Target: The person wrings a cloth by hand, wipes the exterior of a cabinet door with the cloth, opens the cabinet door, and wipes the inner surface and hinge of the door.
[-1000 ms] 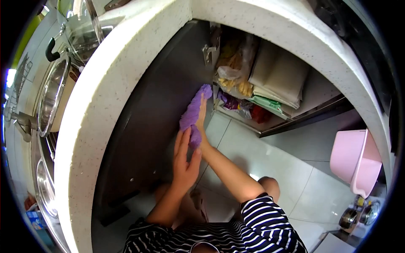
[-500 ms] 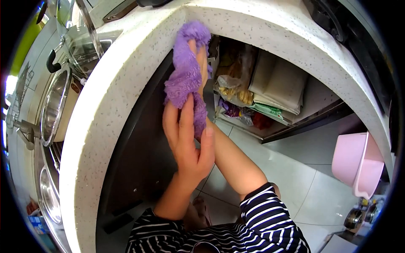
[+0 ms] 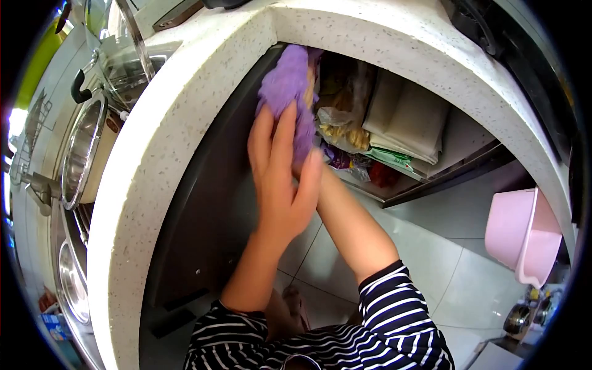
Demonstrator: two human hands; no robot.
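Note:
A fluffy purple cloth [image 3: 287, 80] lies against the top of the dark cabinet door [image 3: 209, 179], near the inner corner of the counter. My right hand [image 3: 309, 86] is mostly hidden by the cloth, which is bunched over it. From below, my left hand [image 3: 277, 166] holds the cloth's lower folds, its fingers long on the fabric and its thumb on the right side. Just right of both hands is the open cabinet, with a plastic bag of yellowish food [image 3: 342, 132] inside.
A speckled stone counter [image 3: 142, 160] curves around above the cabinet. Folded pale sheets [image 3: 407, 117] and a green packet [image 3: 391, 159] fill the shelf. On the counter at left stand a steel pot [image 3: 83, 151] and glass lids. A pink basin [image 3: 512, 231] is at right.
Both hands and the purple cloth have shifted slightly down from the counter's edge onto the top of the dark door. My left hand has moved up closer to the cloth's upper end.

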